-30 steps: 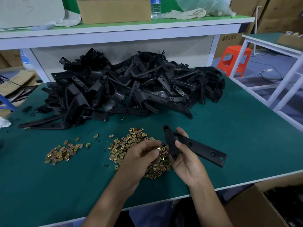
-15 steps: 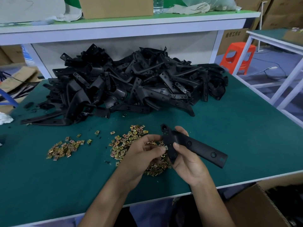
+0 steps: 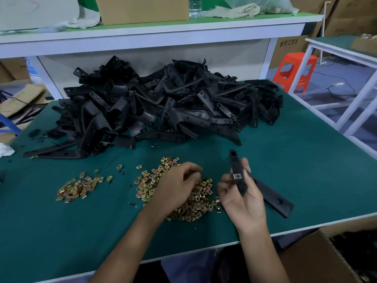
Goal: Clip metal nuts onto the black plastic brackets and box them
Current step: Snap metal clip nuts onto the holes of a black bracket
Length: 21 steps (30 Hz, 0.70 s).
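Note:
My right hand (image 3: pixel 242 203) grips a long black plastic bracket (image 3: pixel 273 197) near its upper end and holds it tilted above the green table (image 3: pixel 306 160). A silver metal nut (image 3: pixel 237 176) sits clipped on the bracket just above my fingers. My left hand (image 3: pixel 175 186) hangs over the big pile of brass-coloured metal nuts (image 3: pixel 195 207) with its fingers curled down onto them. Whether it pinches a nut is hidden. A large heap of black brackets (image 3: pixel 163 105) lies at the back of the table.
A smaller pile of nuts (image 3: pixel 77 186) lies to the left. An open cardboard box (image 3: pixel 318 260) stands below the table's front right corner. A white shelf (image 3: pixel 142 37) with a box and a bottle runs behind the heap. An orange stool (image 3: pixel 293 70) stands at right.
My left hand has left the bracket and moved left onto the nut pile. A nut now sits clipped on the bracket, which my right hand has lifted and tilted more upright.

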Each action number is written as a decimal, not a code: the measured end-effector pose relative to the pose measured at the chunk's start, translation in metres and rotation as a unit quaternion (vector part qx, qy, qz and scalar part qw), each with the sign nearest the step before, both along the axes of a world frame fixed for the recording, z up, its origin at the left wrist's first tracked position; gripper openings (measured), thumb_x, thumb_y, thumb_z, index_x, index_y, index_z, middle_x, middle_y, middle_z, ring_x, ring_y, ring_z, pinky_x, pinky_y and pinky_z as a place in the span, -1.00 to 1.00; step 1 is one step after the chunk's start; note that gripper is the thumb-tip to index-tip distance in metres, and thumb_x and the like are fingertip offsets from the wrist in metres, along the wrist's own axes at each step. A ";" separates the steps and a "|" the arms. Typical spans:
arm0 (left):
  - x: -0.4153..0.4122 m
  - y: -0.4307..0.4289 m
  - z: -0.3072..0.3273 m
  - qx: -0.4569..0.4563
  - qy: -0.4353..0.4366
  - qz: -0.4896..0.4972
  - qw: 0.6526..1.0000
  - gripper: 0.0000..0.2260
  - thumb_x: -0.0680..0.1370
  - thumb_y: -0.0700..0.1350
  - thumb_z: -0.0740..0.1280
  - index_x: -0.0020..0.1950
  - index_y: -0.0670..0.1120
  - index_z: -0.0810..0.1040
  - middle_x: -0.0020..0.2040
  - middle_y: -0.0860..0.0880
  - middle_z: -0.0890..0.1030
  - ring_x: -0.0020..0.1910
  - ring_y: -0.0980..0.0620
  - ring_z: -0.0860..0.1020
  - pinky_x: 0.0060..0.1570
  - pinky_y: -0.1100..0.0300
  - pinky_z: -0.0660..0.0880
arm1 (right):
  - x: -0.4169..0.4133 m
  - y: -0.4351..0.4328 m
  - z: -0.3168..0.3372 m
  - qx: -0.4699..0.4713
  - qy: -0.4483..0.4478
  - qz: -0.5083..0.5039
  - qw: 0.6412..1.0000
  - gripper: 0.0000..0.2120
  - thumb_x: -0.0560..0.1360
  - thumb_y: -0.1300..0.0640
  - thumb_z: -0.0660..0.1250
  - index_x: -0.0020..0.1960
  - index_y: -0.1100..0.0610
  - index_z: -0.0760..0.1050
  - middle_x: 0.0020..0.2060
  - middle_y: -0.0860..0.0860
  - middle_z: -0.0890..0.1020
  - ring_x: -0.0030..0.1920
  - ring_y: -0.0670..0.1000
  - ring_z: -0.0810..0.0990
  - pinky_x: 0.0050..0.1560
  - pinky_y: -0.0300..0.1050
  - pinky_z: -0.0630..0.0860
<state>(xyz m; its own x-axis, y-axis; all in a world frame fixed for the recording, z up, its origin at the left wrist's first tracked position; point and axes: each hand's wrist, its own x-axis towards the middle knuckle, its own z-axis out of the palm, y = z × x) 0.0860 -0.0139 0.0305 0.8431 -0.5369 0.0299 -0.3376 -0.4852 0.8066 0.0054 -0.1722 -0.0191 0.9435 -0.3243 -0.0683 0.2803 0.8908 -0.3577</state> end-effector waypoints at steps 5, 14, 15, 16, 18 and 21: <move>0.012 -0.011 -0.018 0.204 -0.186 -0.022 0.961 -0.69 0.65 0.08 0.26 0.35 0.03 0.55 0.19 -0.07 0.58 0.24 -0.07 0.42 0.22 0.07 0.35 | 0.005 0.001 0.000 0.014 0.028 -0.010 0.999 -0.73 0.42 0.14 0.43 0.09 -0.08 0.70 -0.22 0.05 0.61 -0.25 0.02 0.62 -0.27 -0.12 0.58; 0.010 -0.018 -0.024 0.157 -0.167 -0.033 0.973 -0.87 0.62 0.00 0.32 0.04 -0.02 0.61 -0.02 0.01 0.62 0.03 0.04 0.51 -0.04 0.21 0.36 | 0.004 0.001 -0.001 -0.001 0.042 0.009 0.999 -0.71 0.43 0.15 0.42 0.11 -0.07 0.71 -0.21 0.10 0.61 -0.25 0.04 0.64 -0.27 -0.08 0.60; 0.010 -0.017 -0.023 0.141 -0.145 -0.014 0.979 -0.88 0.62 0.00 0.31 0.01 -0.01 0.58 -0.06 0.04 0.62 -0.04 0.10 0.53 -0.12 0.25 0.37 | 0.004 0.001 -0.002 -0.003 0.043 0.012 0.999 -0.70 0.43 0.16 0.42 0.11 -0.07 0.71 -0.20 0.11 0.61 -0.25 0.05 0.65 -0.27 -0.08 0.61; 0.009 -0.015 -0.021 0.125 -0.116 0.007 0.985 -0.90 0.62 0.00 0.30 -0.02 0.01 0.55 -0.11 0.08 0.61 -0.13 0.17 0.53 -0.21 0.28 0.37 | 0.004 0.002 -0.002 -0.006 0.045 0.015 0.999 -0.70 0.43 0.16 0.42 0.12 -0.07 0.70 -0.19 0.11 0.61 -0.24 0.05 0.65 -0.27 -0.07 0.61; 0.007 -0.010 -0.018 0.083 -0.058 0.048 0.994 -0.89 0.61 0.01 0.29 -0.10 0.04 0.48 -0.21 0.10 0.58 -0.30 0.23 0.51 -0.34 0.29 0.36 | 0.004 0.002 -0.003 -0.014 0.045 0.021 0.999 -0.69 0.43 0.16 0.43 0.13 -0.07 0.70 -0.18 0.12 0.60 -0.24 0.06 0.64 -0.26 -0.07 0.61; 0.002 0.000 -0.013 -0.016 0.038 0.084 0.996 -0.91 0.52 0.00 0.31 -0.12 0.00 0.50 -0.23 -0.03 0.61 -0.35 0.18 0.51 -0.28 0.14 0.47 | 0.004 0.004 -0.004 -0.033 0.042 0.038 0.998 -0.65 0.39 0.16 0.50 0.15 -0.07 0.69 -0.14 0.11 0.61 -0.22 0.05 0.64 -0.24 -0.07 0.61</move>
<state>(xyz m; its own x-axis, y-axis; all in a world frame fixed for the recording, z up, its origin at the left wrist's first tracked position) 0.0878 -0.0144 0.0171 0.9216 -0.3873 -0.0235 -0.1902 -0.5036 0.8427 0.0096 -0.1681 -0.0233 0.9575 -0.2579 -0.1291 0.1787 0.8818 -0.4365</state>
